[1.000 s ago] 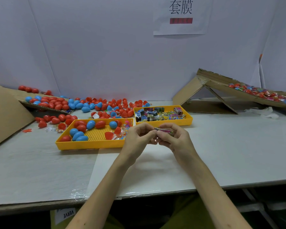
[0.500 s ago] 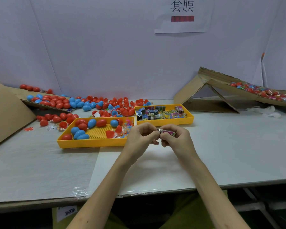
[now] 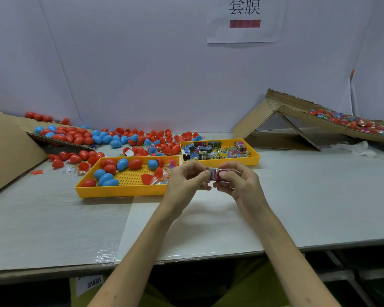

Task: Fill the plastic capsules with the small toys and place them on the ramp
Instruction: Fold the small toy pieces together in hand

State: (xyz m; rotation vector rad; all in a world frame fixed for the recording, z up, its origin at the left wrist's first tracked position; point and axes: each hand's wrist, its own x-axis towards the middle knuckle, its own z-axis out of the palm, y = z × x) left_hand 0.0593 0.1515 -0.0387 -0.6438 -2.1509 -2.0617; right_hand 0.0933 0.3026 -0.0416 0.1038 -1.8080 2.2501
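Item one on my feed: left hand (image 3: 186,180), forearm rising from the lower edge toward the table's middle, fingers curled, thumb and forefinger pinching the left end of a small pink-and-purple foil-wrapped toy (image 3: 215,175). Item two: right hand (image 3: 238,183), forearm coming in from the lower right, fingers curled likewise, fingertips pinching the toy's right end. Both hands sit close together, held above the grey table top (image 3: 319,196), just in front of the trays. Item three: shallow yellow plastic tray (image 3: 120,192), left of the hands, holding red and blue egg-shaped plastic capsules (image 3: 110,169), some as open halves, plus a few clear packets. Item four: second yellow plastic tray (image 3: 254,159), directly behind the hands, packed with small wrapped toys in mixed colours (image 3: 208,151). Item five: loose heap of red and blue capsules (image 3: 120,138) at the back left, beside a brown cardboard sheet (image 3: 9,151). Item six: sloped brown cardboard ramp (image 3: 297,107) at the far right, well apart from the hands, carrying a row of red and blue capsules among coloured packets (image 3: 350,124). Item seven: white paper sign (image 3: 244,34) on the back wall.
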